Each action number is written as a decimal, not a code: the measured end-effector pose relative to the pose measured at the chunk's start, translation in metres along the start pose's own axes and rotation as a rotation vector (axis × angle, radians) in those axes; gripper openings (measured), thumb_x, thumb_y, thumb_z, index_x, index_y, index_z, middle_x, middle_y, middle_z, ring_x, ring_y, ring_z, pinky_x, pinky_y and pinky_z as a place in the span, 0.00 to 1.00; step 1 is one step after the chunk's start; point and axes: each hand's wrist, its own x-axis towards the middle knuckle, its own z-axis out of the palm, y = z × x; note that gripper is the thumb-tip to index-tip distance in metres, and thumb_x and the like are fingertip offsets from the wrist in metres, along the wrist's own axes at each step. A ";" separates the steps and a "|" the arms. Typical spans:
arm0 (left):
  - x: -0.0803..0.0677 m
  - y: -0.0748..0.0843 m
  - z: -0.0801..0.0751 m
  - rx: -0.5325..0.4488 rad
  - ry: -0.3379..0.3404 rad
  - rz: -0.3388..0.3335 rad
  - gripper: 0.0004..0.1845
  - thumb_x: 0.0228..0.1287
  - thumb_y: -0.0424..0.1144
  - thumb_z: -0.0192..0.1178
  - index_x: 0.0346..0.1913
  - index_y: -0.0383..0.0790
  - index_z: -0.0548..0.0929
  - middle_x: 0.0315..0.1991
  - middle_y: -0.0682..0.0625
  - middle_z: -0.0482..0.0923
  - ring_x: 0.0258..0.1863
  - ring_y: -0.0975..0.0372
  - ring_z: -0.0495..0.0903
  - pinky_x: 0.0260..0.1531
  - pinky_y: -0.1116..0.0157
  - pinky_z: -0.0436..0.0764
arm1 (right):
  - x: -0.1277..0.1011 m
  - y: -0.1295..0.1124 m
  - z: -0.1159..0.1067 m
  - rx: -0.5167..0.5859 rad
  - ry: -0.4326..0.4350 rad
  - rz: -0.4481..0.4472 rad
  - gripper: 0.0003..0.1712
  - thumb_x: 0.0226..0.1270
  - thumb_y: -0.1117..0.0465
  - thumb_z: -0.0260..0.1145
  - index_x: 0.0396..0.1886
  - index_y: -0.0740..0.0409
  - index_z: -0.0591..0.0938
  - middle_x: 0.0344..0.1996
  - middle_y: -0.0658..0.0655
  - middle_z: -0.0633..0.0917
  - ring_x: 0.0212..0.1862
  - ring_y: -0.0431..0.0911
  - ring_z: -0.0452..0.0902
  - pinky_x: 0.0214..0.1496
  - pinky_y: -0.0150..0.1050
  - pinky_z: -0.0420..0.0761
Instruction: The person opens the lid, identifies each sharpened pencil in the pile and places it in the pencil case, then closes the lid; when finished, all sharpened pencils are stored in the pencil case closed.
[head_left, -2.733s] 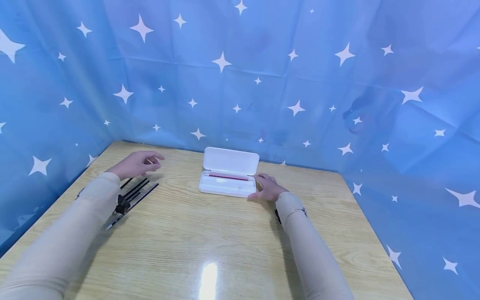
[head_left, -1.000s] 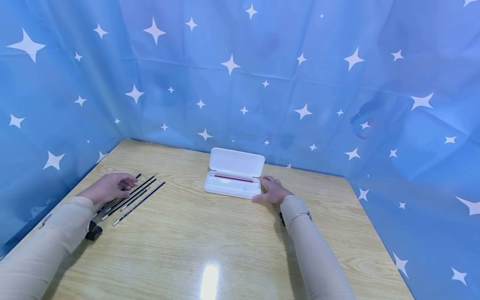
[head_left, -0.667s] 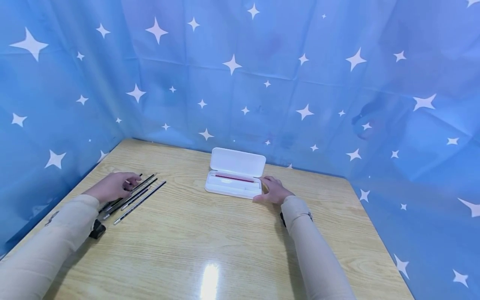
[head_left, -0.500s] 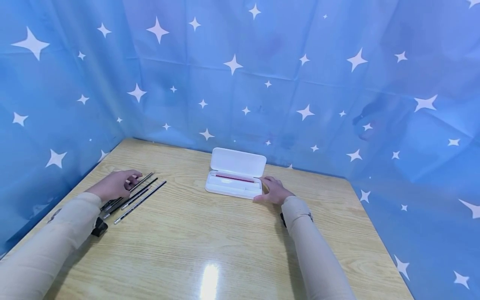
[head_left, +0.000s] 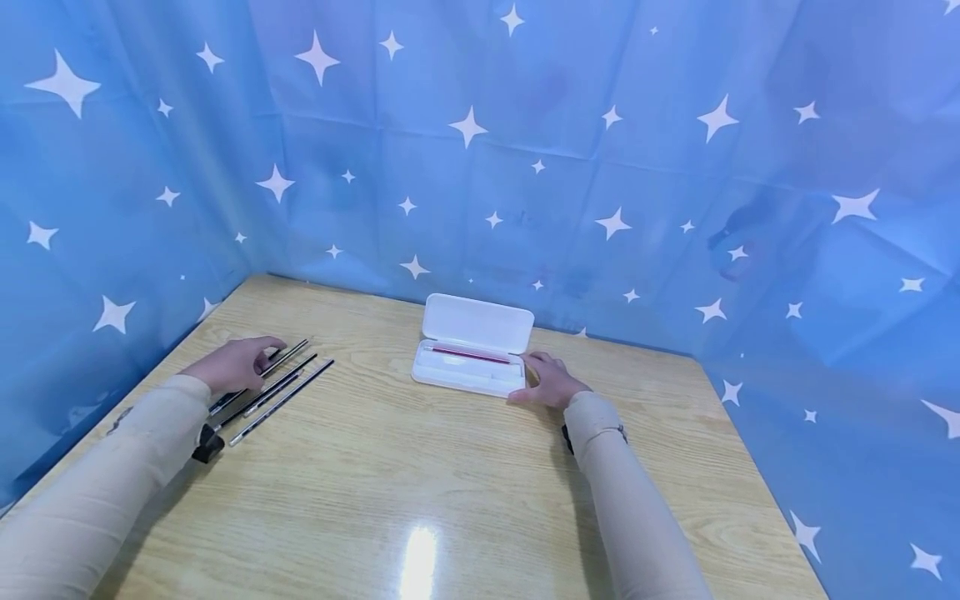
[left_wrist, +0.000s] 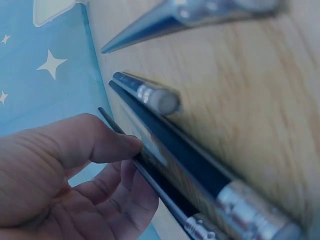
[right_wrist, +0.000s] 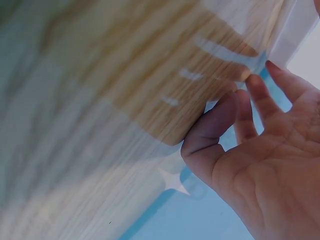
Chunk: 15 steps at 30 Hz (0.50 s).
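Note:
My left hand [head_left: 234,365] is over a group of dark pencils at the table's left side. Its thumb and fingers pinch one dark pencil [left_wrist: 159,181] with a silver eraser end, seen in the left wrist view. Other pencils lie beside it, the nearest pencil [head_left: 281,403] running parallel to the hand's right. A white pencil case [head_left: 457,379] lies with its lid [head_left: 477,324] raised, a red pencil [head_left: 474,356] inside along the back. At the case's right end, my right hand [head_left: 551,382] holds it between thumb and fingers; the contact is partly hidden.
The wooden table [head_left: 390,492] is glossy and reflects a bright light near its front. A blue curtain [head_left: 480,183] with white stars hangs along the back and both sides. A black wrist device [head_left: 208,444] hangs low under the left sleeve.
My left hand came back from farther up the table to the pencils, took hold of one, and shifts slightly forward and right with it. The right hand stays on the case.

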 end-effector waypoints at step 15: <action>0.001 0.002 -0.001 -0.050 -0.044 -0.010 0.40 0.54 0.18 0.55 0.74 0.23 0.59 0.44 0.37 0.73 0.35 0.55 0.70 0.27 0.63 0.72 | 0.003 0.006 0.000 0.008 -0.001 0.019 0.58 0.65 0.38 0.71 0.83 0.55 0.53 0.80 0.66 0.50 0.78 0.67 0.41 0.74 0.68 0.52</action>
